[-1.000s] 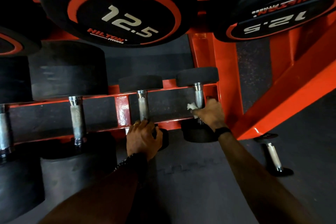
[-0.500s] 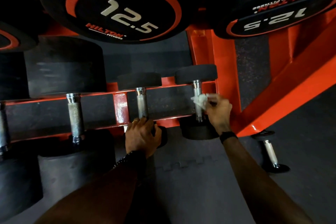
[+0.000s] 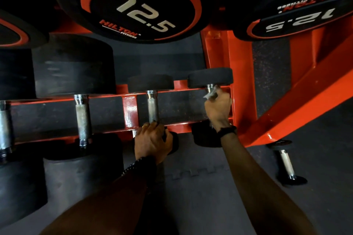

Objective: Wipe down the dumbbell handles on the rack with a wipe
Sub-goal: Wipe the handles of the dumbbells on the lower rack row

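Right hand (image 3: 217, 108) gripping wipe (image 3: 211, 94) round mostly hidden handle, left hand (image 3: 152, 143) clasping neighbouring dumbbell's end (image 3: 172, 142)

A crumpled white wipe (image 3: 211, 94) sits right of centre against the top of the rightmost small dumbbell's steel handle (image 3: 209, 88) (mostly hidden) on the orange rack (image 3: 242, 86); neighbouring knurled handle (image 3: 152, 106) stands upright.

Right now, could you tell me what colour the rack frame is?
Bright orange-red, the rack frame, clearest in the head view.

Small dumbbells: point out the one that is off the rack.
The small dumbbell lying alone on the floor mat, right of the rack; the others sit across the rack's rails.
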{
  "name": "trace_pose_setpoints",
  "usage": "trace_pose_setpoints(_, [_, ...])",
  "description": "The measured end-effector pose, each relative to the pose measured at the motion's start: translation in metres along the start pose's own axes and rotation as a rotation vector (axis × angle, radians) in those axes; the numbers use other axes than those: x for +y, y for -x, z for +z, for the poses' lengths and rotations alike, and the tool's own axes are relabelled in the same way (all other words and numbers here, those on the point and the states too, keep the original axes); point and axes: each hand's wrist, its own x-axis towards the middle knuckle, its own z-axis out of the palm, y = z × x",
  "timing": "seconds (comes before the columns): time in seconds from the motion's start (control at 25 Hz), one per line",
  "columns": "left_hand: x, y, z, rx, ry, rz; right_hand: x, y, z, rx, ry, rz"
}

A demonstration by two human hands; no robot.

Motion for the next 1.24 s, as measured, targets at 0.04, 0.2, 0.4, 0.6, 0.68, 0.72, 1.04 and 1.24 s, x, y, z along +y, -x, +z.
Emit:
trace_pose_setpoints(0.04, [0.0,0.001,-0.001,0.008,0.002,-0.004,-0.005,-0.011,0.009,-0.002,-0.08,0.114])
trace_pose_setpoints(0.2, [0.001,0.0,-0.001,0.018,0.006,0.007,0.003,-0.012,0.015,-0.081,-0.243,0.277])
trace_pose_setpoints(0.4, [0.0,0.0,0.0,0.027,-0.011,0.004,-0.003,-0.025,0.007,-0.138,-0.379,0.372])
trace_pose_setpoints(0.6, [-0.002,-0.001,0.003,0.037,-0.026,0.016,0.004,-0.034,0.008,-0.094,-0.469,0.428])
trace_pose_setpoints(0.68, [-0.002,0.002,0.003,0.044,-0.036,0.036,0.005,-0.041,0.004,-0.271,-0.61,0.53])
trace_pose_setpoints(0.72, [-0.002,0.003,0.003,0.048,-0.043,0.042,0.002,-0.044,0.004,-0.383,-0.635,0.539])
trace_pose_setpoints(1.04, [-0.002,0.001,0.002,0.029,-0.077,0.064,0.012,-0.034,0.025,-0.148,-0.183,0.231])
trace_pose_setpoints(1.24, [-0.006,-0.001,0.006,0.039,-0.1,0.067,0.022,-0.018,0.01,0.061,0.033,-0.067])
